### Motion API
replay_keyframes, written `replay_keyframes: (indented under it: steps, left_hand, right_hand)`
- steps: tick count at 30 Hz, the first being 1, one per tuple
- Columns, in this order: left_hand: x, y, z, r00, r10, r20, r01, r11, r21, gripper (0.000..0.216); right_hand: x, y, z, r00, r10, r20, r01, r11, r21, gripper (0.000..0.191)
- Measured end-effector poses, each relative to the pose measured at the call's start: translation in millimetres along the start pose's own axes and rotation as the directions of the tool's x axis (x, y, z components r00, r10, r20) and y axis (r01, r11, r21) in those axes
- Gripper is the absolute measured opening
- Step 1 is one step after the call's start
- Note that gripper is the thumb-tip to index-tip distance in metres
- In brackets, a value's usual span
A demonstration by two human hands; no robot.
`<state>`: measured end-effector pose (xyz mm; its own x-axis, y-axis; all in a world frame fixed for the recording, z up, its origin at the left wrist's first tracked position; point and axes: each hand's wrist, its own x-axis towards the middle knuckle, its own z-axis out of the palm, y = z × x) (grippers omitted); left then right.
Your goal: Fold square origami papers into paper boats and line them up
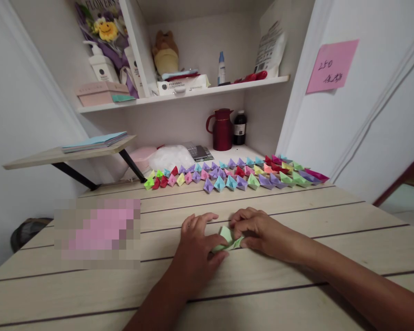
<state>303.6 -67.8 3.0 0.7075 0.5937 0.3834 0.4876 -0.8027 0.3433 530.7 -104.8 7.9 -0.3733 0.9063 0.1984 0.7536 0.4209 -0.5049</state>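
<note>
A light green folded paper [227, 235] sits between my two hands, low over the wooden table [152, 285]. My left hand [198, 248] pinches its left end between thumb and index finger, the other fingers stretched forward. On the paper's right end, my right hand [257, 230] is closed with thumb and fingertips. The paper has a raised peak in the middle; part of it is hidden by my fingers. Beyond my hands stand rows of small folded paper boats [220, 184] in purple, blue, green, red, pink and yellow.
A pixelated pink patch [103, 227] lies at the left of the table. Behind it rises a small raised shelf [37, 158] bearing a stack of paper [94, 141]. At the back are a dark red jug [222, 131], a dark bottle [239, 128] and a white plastic bag [171, 157].
</note>
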Motion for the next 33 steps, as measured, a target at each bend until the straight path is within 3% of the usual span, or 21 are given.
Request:
replay_keyframes:
  steps: [5,8,12,15,23,28,33]
  left_hand:
    - [1.5,-0.6,2.0,0.994,-0.081,0.074,0.086,0.994,-0.065,0.027]
    - [4.1,-0.6,5.6,0.986,-0.156,0.050,0.161,0.980,-0.116,0.016]
    - [8.6,-2.0,12.3,0.967,-0.255,0.003,0.252,0.953,-0.167,0.005]
    - [10.9,-2.9,16.1,0.955,-0.294,-0.031,0.284,0.942,-0.177,0.010]
    - [12.6,-1.5,17.4,0.957,-0.289,-0.031,0.285,0.953,-0.100,0.016]
    - [11.0,-0.3,16.9,0.961,-0.275,-0.029,0.273,0.961,-0.053,0.013]
    - [8.8,-1.4,14.6,0.986,-0.165,-0.022,0.164,0.985,-0.051,0.040]
  right_hand:
    - [0.8,-1.9,-0.5,1.000,0.010,0.000,-0.010,1.000,-0.022,0.011]
    - [2.4,-3.0,-0.7,1.000,0.020,-0.012,-0.020,1.000,-0.010,0.003]
    - [3.5,-2.9,0.2,0.997,0.063,-0.042,-0.063,0.998,-0.015,0.015]
    - [3.4,-3.1,1.1,0.997,0.063,-0.042,-0.065,0.997,-0.041,0.015]
    - [1.1,-8.9,2.6,0.993,0.104,-0.056,-0.107,0.993,-0.045,0.007]
    - [-1.3,-11.2,4.8,0.985,0.149,-0.084,-0.145,0.988,0.048,0.043]
    - [-0.1,-8.7,4.9,0.994,0.097,-0.048,-0.096,0.995,0.011,0.026]
